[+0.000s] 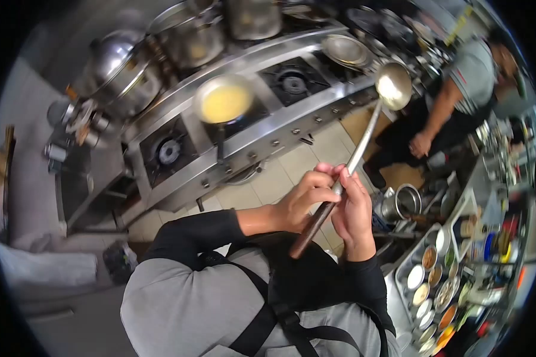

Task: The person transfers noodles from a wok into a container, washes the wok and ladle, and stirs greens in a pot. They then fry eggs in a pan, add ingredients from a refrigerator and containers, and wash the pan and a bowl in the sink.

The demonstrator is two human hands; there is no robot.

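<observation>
A long ladle (368, 130) with a round metal bowl and a brown grip end runs slantwise in front of my chest, its bowl up toward the upper right. The fingers of my left hand (307, 199) are closed around its handle near the brown part. My right hand (356, 214) pinches the same handle from the other side, close beside the left. Beyond them, on the stove, a frying pan (248, 95) holds something yellow, its dark handle pointing toward me.
The steel stove (262, 156) has several burners, with large pots (125, 77) behind it. At the right stand a co-worker (467, 89) and a metal pot (408, 201). A tray of filled bowls (406, 262) lies at the lower right.
</observation>
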